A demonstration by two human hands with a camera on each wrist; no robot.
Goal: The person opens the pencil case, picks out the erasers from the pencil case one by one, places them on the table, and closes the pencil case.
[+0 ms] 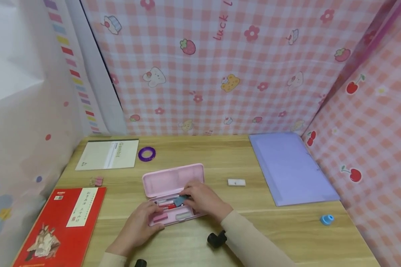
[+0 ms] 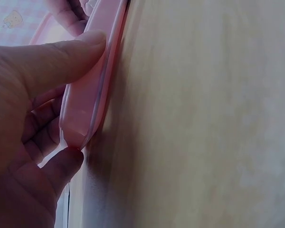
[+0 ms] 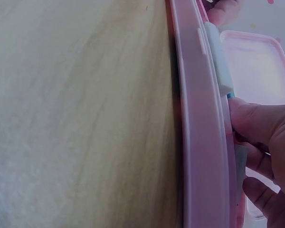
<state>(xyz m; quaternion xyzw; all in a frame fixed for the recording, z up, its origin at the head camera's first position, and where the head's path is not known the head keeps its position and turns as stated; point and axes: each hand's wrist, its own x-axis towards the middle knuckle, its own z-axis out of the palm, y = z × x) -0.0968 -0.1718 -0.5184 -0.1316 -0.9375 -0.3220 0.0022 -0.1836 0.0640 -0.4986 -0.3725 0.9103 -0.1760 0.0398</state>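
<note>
An open pink pencil case (image 1: 173, 177) lies on the table with its lid tilted back. My left hand (image 1: 142, 222) grips its left end; in the left wrist view the thumb (image 2: 76, 54) lies along the case's side wall. My right hand (image 1: 202, 200) reaches into the case, thumb and fingers curled at a small teal block (image 1: 179, 201), mostly hidden in the right wrist view. Pens (image 1: 165, 203) lie under and beside the block. Along the front of the tray are a pink block (image 1: 160, 217) and a whitish eraser (image 1: 183, 216).
At left lie a red book (image 1: 73, 237), a cream notebook (image 1: 97, 155), pink binder clips (image 1: 98, 181) and a purple tape roll (image 1: 147, 154). To the right are a white eraser (image 1: 236, 182), a lilac folder (image 1: 294, 170) and a small blue object (image 1: 327, 220). Patterned cloth hangs behind.
</note>
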